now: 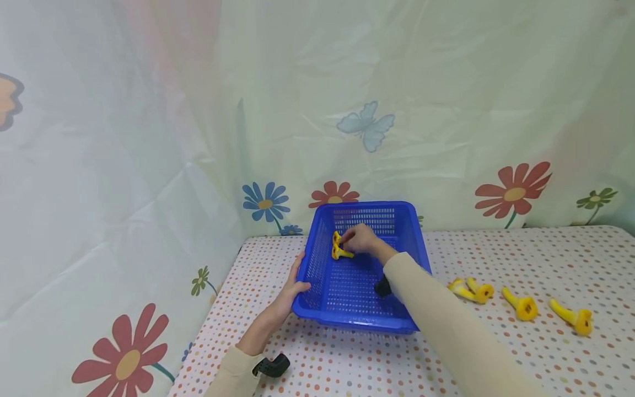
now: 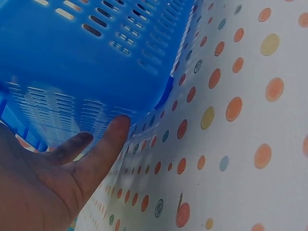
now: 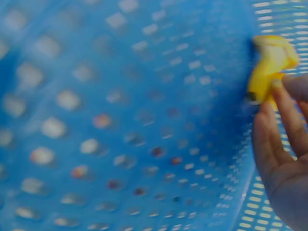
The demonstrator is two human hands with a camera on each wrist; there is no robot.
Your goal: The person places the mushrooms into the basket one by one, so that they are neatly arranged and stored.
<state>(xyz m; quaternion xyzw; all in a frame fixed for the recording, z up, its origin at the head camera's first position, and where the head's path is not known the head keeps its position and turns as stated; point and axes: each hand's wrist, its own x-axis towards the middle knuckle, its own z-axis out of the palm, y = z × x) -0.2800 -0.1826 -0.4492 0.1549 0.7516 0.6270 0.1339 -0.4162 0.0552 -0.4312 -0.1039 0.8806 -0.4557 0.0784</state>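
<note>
I see my right grip [image 1: 361, 239] pinching a yellow mushroom [image 3: 270, 67] inside the blue basket [image 1: 354, 321] my left grip [image 1: 286, 295] clasps; rightward, past the basket's wall [image 1: 420, 242], lie loose mushrooms [image 1: 526, 309].

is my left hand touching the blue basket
Touching: the head view shows the left hand with its thumb over the rim of the blue basket.

Left sleeve [image 1: 232, 377]: long, plain cream. Left wrist device [image 1: 275, 366]: small black casing, rounded edges, dark strap. Right sleeve [image 1: 446, 314]: long, matching cream. Right wrist device [image 1: 382, 287]: black, compact, partly hidden by sleeve. Left hand [image 1: 288, 295], right hand [image 1: 360, 239]: bare.
</note>
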